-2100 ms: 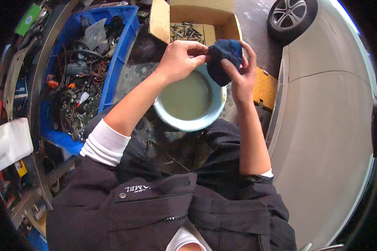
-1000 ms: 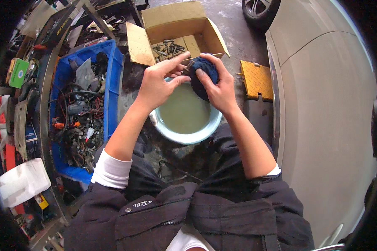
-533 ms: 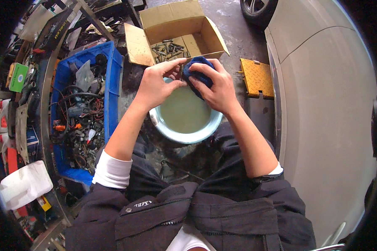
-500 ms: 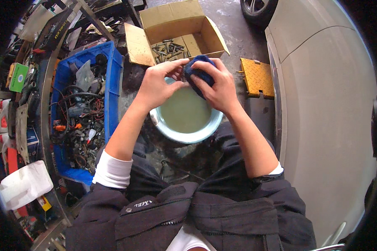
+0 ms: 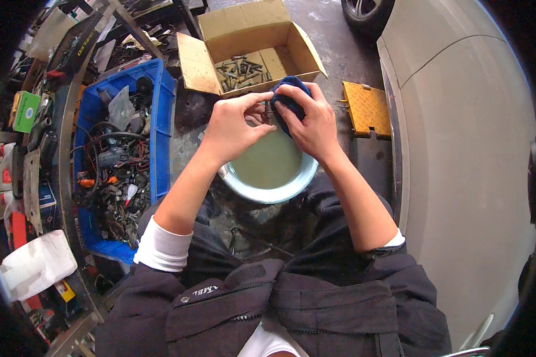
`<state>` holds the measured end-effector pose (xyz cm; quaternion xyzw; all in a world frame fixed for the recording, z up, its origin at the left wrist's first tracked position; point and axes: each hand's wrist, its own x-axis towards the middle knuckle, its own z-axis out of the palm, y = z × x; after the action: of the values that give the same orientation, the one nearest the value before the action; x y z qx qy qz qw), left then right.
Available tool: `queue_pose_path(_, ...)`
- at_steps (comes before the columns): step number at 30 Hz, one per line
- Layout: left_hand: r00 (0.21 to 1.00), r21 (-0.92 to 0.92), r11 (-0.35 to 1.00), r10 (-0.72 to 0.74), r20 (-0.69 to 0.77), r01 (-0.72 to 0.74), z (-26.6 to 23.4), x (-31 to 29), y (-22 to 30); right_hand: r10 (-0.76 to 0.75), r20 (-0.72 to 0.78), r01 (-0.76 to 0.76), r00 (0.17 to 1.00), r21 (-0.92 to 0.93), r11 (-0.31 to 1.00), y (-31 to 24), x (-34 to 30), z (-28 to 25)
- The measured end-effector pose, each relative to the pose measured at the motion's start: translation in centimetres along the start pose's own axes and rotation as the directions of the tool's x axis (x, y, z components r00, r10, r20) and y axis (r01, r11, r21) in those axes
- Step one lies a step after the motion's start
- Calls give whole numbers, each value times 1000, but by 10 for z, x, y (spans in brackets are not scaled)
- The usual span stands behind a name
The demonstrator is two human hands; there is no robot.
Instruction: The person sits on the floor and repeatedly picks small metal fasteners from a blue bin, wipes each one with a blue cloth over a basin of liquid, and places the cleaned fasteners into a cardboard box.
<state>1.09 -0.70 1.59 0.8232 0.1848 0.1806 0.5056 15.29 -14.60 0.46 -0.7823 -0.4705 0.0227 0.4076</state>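
Note:
Above a pale blue basin (image 5: 268,195) of cloudy greenish water, both my hands meet near its far rim. My right hand (image 5: 308,116) is closed round a bunched dark blue cloth (image 5: 289,84). My left hand (image 5: 237,126) is curled beside it, thumb and fingers bent toward the cloth. Between the left fingers and the cloth shows a thin dark metal piece (image 5: 268,108), mostly hidden, its kind too small to tell. Just beyond the hands stands an open cardboard box (image 5: 244,30) with several bolt-like metal parts (image 5: 241,70) lying in it.
A blue crate (image 5: 162,119) full of tools, cables and parts is at the left, beside a cluttered metal rack (image 5: 65,149). On the right are a light-coloured car body (image 5: 458,149) and a yellow tread plate (image 5: 366,110). A tyre (image 5: 368,15) is at the far right.
Both hands have shifted slightly to the right with the cloth. The left hand has lowered a little, and the thin dark piece between the hands shows more.

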Motion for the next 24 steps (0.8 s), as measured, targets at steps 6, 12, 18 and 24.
queue_pose_path(6,994,19,994,-106,-4,106,-3,-1,-5,-95,136,93,986,19,995,0,-2,0)
queue_pose_path(12,995,45,994,-97,-22,98,1,0,-10,-19,89,15,996,43,999,-1,-6,6)
queue_pose_path(18,992,106,986,-127,12,125,1,-2,-8,-28,71,28,997,8,1000,4,-4,5)
queue_pose_path(24,978,71,976,-205,-26,207,-2,3,-19,-162,136,173,977,-70,983,-2,-8,8)
